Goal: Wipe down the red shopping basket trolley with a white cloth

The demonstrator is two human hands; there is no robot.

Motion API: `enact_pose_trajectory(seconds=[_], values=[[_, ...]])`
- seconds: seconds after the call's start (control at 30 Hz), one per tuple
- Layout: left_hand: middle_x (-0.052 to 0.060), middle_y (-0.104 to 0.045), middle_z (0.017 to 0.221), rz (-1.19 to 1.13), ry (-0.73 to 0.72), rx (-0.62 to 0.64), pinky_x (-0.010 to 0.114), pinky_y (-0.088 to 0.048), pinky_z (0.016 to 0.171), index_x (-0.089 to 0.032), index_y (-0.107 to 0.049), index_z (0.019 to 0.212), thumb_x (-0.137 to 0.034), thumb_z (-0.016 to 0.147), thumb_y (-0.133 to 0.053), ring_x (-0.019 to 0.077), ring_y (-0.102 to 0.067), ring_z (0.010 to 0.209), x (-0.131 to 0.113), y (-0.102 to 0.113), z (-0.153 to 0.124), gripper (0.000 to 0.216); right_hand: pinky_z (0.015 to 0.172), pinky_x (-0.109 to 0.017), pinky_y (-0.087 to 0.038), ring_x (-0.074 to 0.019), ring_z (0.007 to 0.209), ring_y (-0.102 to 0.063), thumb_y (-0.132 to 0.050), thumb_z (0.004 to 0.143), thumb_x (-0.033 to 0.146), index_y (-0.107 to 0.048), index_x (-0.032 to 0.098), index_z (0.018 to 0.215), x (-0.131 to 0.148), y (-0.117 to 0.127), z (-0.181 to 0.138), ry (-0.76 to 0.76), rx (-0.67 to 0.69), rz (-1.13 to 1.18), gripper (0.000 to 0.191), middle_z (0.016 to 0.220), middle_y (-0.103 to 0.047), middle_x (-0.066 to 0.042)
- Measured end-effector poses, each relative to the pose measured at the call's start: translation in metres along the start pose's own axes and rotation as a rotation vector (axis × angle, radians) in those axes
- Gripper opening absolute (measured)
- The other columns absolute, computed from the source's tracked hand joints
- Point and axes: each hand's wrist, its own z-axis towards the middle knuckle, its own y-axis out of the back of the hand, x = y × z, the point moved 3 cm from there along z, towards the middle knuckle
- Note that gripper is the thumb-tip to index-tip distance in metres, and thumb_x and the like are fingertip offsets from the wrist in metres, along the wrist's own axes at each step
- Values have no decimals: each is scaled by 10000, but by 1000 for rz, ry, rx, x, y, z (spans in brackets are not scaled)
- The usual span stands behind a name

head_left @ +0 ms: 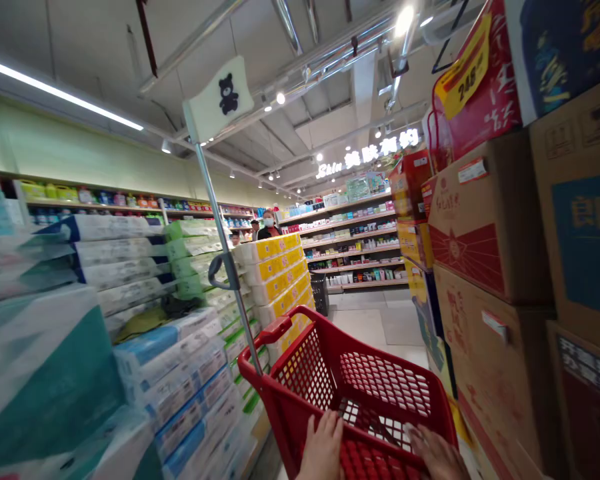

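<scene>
A red plastic shopping cart with lattice walls stands in front of me, its inside showing no goods. My left hand is curled over the cart's near rim, fingers pointing forward. Farther right on the same side, my right hand lies at the rim, somewhat blurred; a pale spot by its fingertips is too unclear to name. From the cart's left corner rises a metal pole with a grey hook-shaped clip and a white flag bearing a dark bear.
Stacked tissue packs line the left, with yellow-and-white packs beyond them. Tall cartons crowd the right side. Ahead, a tiled aisle leads to cosmetics shelves. A masked person stands behind the yellow packs.
</scene>
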Motion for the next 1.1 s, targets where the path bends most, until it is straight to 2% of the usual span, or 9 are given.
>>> enact_pose_trajectory(seconds=[0.1, 0.27, 0.37, 0.5, 0.57, 0.7, 0.8, 0.87, 1.1], values=[[110, -239, 1472, 39, 56, -54, 488, -33, 1110, -124, -237, 1397, -406, 731, -407, 232, -160, 1365, 8, 14, -8, 743, 844, -383, -501, -283, 1056, -576, -448, 619, 232, -621, 353, 1119, -18, 6, 7, -12, -35, 0, 542, 1177, -603, 34], [134, -153, 1486, 239, 262, -166, 537, -10, 1094, -77, -221, 1395, -354, 720, -407, 265, -55, 1378, 54, 32, -23, 753, 912, -460, -451, -322, 1098, -539, -396, 564, 211, -604, 302, 1152, -24, 10, 23, -49, -203, 54, 630, 1168, -607, 0], [105, -124, 1493, 299, 217, -183, 564, -7, 1085, -112, -199, 1405, -350, 737, -406, 269, -26, 1379, 63, 30, -28, 739, 992, -461, -376, -286, 1188, -466, -331, 619, 117, -532, 267, 1246, 19, 9, 35, -41, -266, 111, 676, 1248, -551, -27], [104, -220, 1471, 354, 203, -253, 593, -41, 1072, -126, -276, 1383, -263, 745, -435, 280, -115, 1370, 57, 24, -33, 672, 1051, -428, -312, -195, 1306, -303, -255, 661, -20, -395, 214, 1349, 105, 11, 44, 80, -97, 197, 740, 1380, -413, -41], [95, -321, 1436, 407, 205, -369, 580, -85, 1071, -132, -350, 1346, -168, 738, -438, 271, -210, 1345, 56, 25, -36, 615, 1042, -444, -311, -202, 1314, -274, -260, 690, -47, -405, 201, 1341, 122, 15, 46, 70, -4, 145, 711, 1381, -410, -60], [100, -306, 1445, 370, 188, -393, 592, -25, 1058, -119, -325, 1347, -57, 747, -396, 268, -205, 1340, 63, 19, -36, 608, 1036, -462, -286, -258, 1314, -255, -322, 710, -46, -420, 195, 1330, 86, 34, 41, -92, 162, -15, 673, 1412, -357, -79], [99, -351, 1424, 394, 176, -426, 600, -23, 1051, -123, -344, 1333, -52, 739, -420, 263, -243, 1316, 64, 16, -36, 603, 1052, -460, -252, -299, 1318, -230, -381, 691, -24, -355, 120, 1363, 44, 56, 32, -324, 102, -91, 688, 1449, -260, -129], [107, -373, 1411, 408, 165, -451, 601, -15, 1049, -105, -337, 1334, -63, 734, -441, 258, -254, 1304, 64, 14, -35, 611, 1066, -450, -240, -296, 1322, -220, -376, 687, -16, -317, 83, 1375, 35, 62, 28, -425, 32, -65, 697, 1453, -232, -141], [143, -367, 1406, 309, 177, -470, 628, -37, 1038, -60, -361, 1317, -83, 692, -467, 293, -260, 1311, 60, 17, -29, 634, 1090, -375, -267, -223, 1341, -202, -418, 731, 112, -348, 103, 1358, 113, 34, 42, -205, 15, 330, 631, 1453, -243, -93]])
